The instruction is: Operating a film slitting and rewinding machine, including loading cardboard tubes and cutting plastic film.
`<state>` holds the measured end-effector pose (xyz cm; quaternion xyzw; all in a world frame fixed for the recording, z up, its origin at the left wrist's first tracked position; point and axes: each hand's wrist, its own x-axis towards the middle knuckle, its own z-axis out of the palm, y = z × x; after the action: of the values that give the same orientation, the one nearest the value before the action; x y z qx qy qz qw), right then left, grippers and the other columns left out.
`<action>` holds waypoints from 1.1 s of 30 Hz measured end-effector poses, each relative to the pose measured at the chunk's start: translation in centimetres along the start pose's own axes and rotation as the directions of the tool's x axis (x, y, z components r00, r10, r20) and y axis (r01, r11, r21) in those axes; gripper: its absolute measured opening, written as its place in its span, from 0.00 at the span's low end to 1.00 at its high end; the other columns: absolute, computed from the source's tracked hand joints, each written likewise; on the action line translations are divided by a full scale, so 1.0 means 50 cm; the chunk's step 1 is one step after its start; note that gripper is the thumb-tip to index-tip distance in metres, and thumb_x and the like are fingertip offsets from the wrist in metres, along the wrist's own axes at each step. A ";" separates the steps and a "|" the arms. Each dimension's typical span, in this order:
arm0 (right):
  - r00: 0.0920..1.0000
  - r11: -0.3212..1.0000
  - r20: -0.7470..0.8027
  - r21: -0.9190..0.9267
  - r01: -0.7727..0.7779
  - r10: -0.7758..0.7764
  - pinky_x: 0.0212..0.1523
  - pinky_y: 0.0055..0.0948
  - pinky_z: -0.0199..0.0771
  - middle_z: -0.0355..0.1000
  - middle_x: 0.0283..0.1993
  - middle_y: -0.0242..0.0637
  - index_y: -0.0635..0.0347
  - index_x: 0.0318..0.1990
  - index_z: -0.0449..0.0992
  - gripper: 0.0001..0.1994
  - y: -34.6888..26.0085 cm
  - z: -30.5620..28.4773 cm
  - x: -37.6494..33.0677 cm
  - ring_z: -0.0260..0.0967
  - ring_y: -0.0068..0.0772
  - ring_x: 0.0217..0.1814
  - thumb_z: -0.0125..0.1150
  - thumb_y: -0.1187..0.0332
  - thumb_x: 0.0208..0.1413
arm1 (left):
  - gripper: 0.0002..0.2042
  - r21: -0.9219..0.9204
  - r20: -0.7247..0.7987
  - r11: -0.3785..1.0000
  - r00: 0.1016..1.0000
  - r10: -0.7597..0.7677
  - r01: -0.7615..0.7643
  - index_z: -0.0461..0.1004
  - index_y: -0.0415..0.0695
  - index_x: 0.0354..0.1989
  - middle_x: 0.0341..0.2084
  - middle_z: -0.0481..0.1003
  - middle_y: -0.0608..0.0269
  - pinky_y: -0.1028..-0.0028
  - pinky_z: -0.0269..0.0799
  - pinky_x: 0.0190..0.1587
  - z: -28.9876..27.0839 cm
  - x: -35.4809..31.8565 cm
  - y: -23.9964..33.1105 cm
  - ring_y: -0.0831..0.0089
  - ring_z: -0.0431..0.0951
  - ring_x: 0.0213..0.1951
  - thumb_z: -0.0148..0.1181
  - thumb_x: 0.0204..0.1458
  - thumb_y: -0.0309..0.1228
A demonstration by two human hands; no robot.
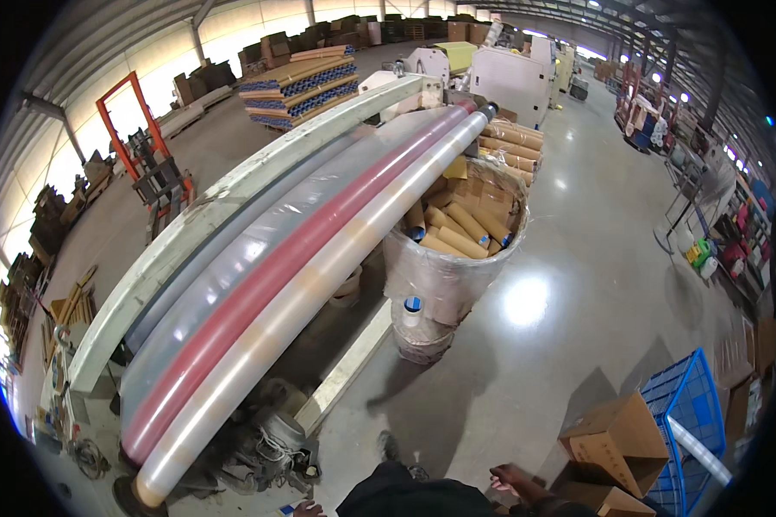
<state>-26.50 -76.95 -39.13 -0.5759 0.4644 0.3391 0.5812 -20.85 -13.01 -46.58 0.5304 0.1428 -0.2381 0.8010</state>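
Down at the frame's bottom edge, your right hand [510, 476] hangs w/ fingers loosely curled, holding nothing, nearer the rolls [302, 258] than your left hand [306, 509]; left grip unclear. Rolls lie up-left, long axis running away rightward.

Head-worn fisheye, downward over rollers [276, 284]

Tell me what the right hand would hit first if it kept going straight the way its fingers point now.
The right hand sits low at the picture's bottom edge, fingers pointing left and slightly forward. Straight on, bare grey floor comes first; further along that line lies the long film-wrapped roller on its machine. Depth is unclear, so this is a rough call.
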 end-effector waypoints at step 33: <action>0.961 0.910 -0.174 0.321 0.261 -0.214 0.40 0.38 0.74 0.73 0.43 0.45 0.59 0.55 0.69 0.22 -0.301 -0.682 0.147 0.72 0.40 0.41 0.51 0.53 0.59 | 0.23 0.575 -0.287 0.776 0.952 -0.105 0.259 0.69 0.35 0.51 0.28 0.78 0.52 0.74 0.75 0.28 1.012 0.761 0.250 0.69 0.80 0.23 0.61 0.47 0.33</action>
<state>-15.11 -113.15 -37.41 -0.5404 0.4805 0.1403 0.6762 16.77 -64.16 -35.04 0.7667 0.2051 -0.2826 0.5388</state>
